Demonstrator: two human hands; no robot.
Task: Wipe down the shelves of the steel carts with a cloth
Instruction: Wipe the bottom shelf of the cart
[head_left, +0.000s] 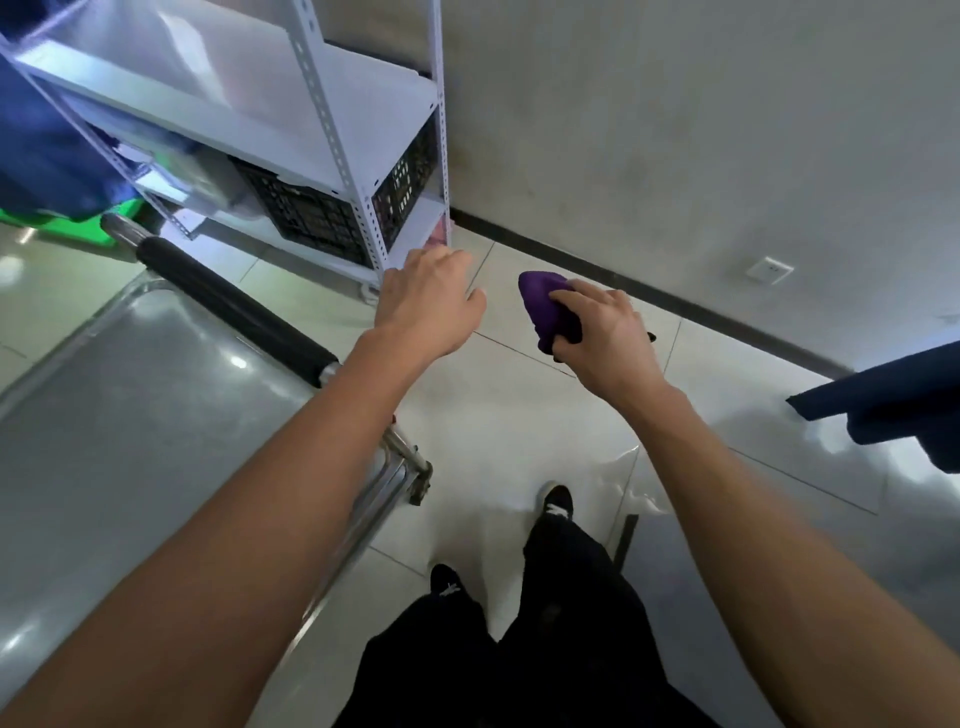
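Note:
A steel cart (130, 415) with a shiny flat top shelf fills the lower left, and its black padded handle (234, 306) runs along the far edge. My right hand (602, 338) holds a bunched purple cloth (550, 306) in the air over the tiled floor, to the right of the cart. My left hand (431, 301) hovers beyond the cart's far right corner with its fingers loosely curled, and I see nothing in it. Neither hand touches the cart.
A white slotted-angle shelf rack (332, 156) stands against the wall ahead, with a black plastic crate (332, 208) on its lowest level. A green object (88, 228) lies at far left, dark blue fabric (893, 405) at right. My feet (558, 501) stand on glossy tiles.

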